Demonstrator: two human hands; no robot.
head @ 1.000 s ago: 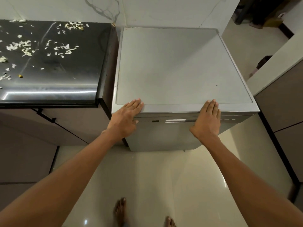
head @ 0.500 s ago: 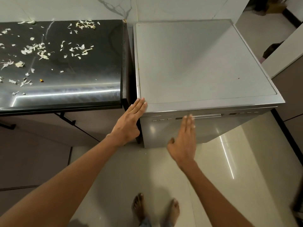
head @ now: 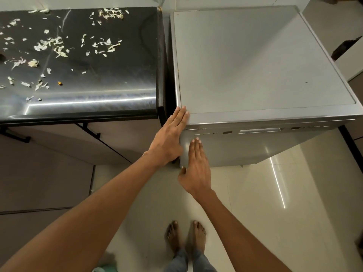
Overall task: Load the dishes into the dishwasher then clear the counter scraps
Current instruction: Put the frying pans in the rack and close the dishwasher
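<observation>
Here, two hands — left hand (head: 169, 137) flat on the front-left corner of the one dishwasher (head: 255, 71), right hand (head: 196, 167) flat-fingered before its closed door, both holding nothing. Judged step: door closed, scraps next. Many pale scraps (head: 51, 46) — too many to count — lie across the single dark worktop (head: 117, 79) beside it.

Right hand (head: 196, 169) slid left across dishwasher (head: 255, 65) front, perhaps touching.

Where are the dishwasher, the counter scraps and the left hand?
dishwasher (head: 255, 61): head view, middle of its flat grey top.
counter scraps (head: 59, 49): head view, pale cluster on the black counter.
left hand (head: 170, 140): head view, back of the hand.
</observation>
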